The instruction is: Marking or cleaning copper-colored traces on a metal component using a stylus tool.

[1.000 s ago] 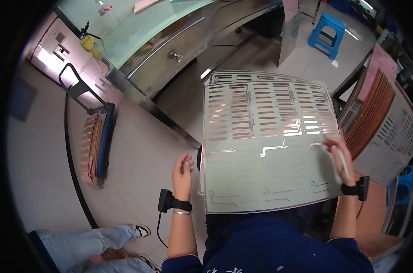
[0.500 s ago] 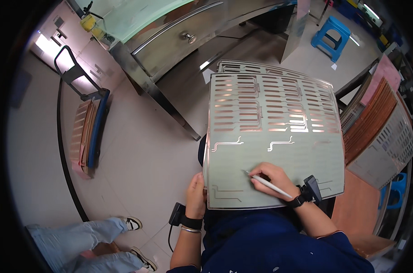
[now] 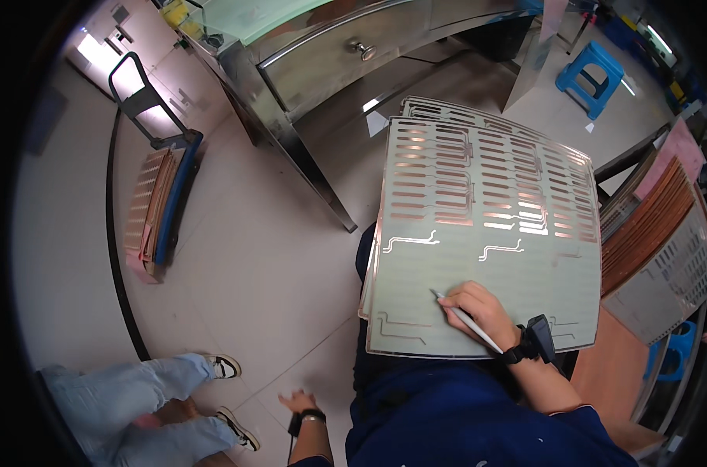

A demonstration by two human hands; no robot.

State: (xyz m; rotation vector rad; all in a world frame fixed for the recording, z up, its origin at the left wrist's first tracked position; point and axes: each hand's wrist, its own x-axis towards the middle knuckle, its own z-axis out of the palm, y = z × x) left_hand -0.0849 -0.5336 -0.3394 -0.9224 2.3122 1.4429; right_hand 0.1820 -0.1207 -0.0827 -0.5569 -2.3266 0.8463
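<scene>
Slanting over the lower half of the pale green panel (image 3: 478, 237), the white pen (image 3: 478, 331) points its tip to the upper left, its long axis running back to the lower right. The right hand (image 3: 480, 306) grips it, fingers curled; the left hand (image 3: 299, 402), loosely open and empty, hangs apart from the panel.

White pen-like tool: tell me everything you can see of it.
The white pen-like tool is slim, straight and plastic-looking, with a tapered grey tip. The right hand grips it near the front. It slants, tip pointing forward-left, over the plain lower area of the uppermost circuit panel. Tip contact is unclear.
</scene>
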